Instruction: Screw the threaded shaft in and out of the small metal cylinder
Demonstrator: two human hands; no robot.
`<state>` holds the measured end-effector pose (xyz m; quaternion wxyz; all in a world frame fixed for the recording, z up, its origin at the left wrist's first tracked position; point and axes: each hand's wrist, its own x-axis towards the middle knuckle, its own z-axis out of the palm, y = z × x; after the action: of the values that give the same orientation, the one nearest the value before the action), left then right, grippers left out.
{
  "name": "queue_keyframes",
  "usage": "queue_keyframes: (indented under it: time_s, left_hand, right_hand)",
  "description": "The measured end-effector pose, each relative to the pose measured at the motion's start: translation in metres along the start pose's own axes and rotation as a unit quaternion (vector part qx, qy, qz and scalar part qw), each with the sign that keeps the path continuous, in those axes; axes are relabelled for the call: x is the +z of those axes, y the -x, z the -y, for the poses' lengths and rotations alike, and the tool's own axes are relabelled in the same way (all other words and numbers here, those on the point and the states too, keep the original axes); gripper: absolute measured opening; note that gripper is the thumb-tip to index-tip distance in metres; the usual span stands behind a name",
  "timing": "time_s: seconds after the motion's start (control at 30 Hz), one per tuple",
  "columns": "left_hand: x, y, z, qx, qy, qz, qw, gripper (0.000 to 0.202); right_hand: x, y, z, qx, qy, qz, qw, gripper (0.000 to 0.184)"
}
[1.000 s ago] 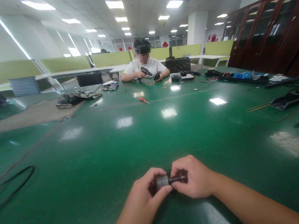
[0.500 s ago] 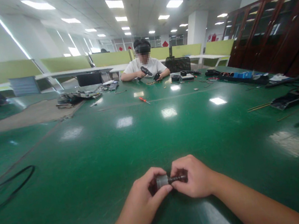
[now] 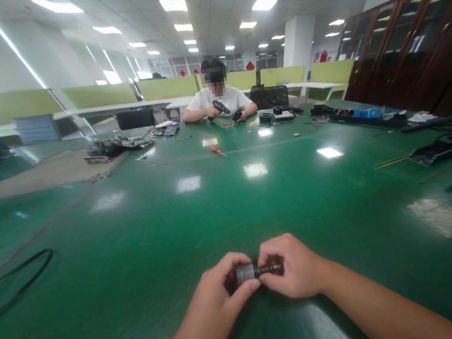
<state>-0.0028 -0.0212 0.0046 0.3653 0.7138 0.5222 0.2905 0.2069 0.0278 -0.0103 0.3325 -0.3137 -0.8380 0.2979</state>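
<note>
Near the front of the green table, my left hand (image 3: 222,293) curls its thumb and fingers around a short grey metal cylinder (image 3: 246,272). A dark shaft with ridges like a coiled spring (image 3: 267,269) projects from the cylinder's right side, lying roughly level. Closed about that shaft is my right hand (image 3: 293,266), thumb and fingertips close to where it meets the cylinder. The shaft's far end is partly covered by my right fingers. The cylinder's left end sits in the shade of my left palm.
A red-handled screwdriver (image 3: 217,150) lies mid-table. Across from me a person (image 3: 218,95) holds a power drill (image 3: 221,107). Electronic parts (image 3: 115,146) lie at back left, more gear (image 3: 373,115) at right, and a black cable (image 3: 34,273) loops at left.
</note>
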Motion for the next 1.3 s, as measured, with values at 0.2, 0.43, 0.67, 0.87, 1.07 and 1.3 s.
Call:
queue_keyframes:
  time_s: [0.2, 0.43, 0.67, 0.87, 1.07, 1.3]
  left_hand:
    - [-0.0007, 0.0003, -0.0020, -0.001, -0.004, 0.001, 1.000, 0.015]
    - [-0.0011, -0.0009, -0.0022, -0.002, -0.006, 0.002, 1.000, 0.016]
    - [-0.0010, 0.0000, -0.0029, -0.008, -0.004, 0.002, 1.000, 0.015]
    - [-0.0009, -0.0004, -0.0032, -0.005, -0.003, 0.000, 1.000, 0.014]
    - [-0.0015, -0.0010, -0.0025, -0.004, -0.012, 0.000, 1.000, 0.015]
    - [-0.0014, -0.0006, -0.0040, -0.007, -0.015, 0.002, 1.000, 0.015]
  right_hand:
    - [-0.0007, -0.0002, 0.0005, 0.003, 0.004, 0.004, 1.000, 0.004]
    - [-0.0007, 0.0003, 0.0006, 0.010, 0.001, 0.010, 1.000, 0.004]
    - [0.0001, 0.0004, -0.0014, 0.006, 0.000, 0.013, 1.000, 0.005]
    - [-0.0007, 0.0002, 0.0001, 0.004, 0.003, 0.014, 1.000, 0.004]
    - [-0.0008, -0.0001, 0.0009, 0.006, -0.004, 0.013, 1.000, 0.004]
    - [-0.0015, -0.0003, 0.0011, 0.010, -0.003, 0.015, 1.000, 0.004]
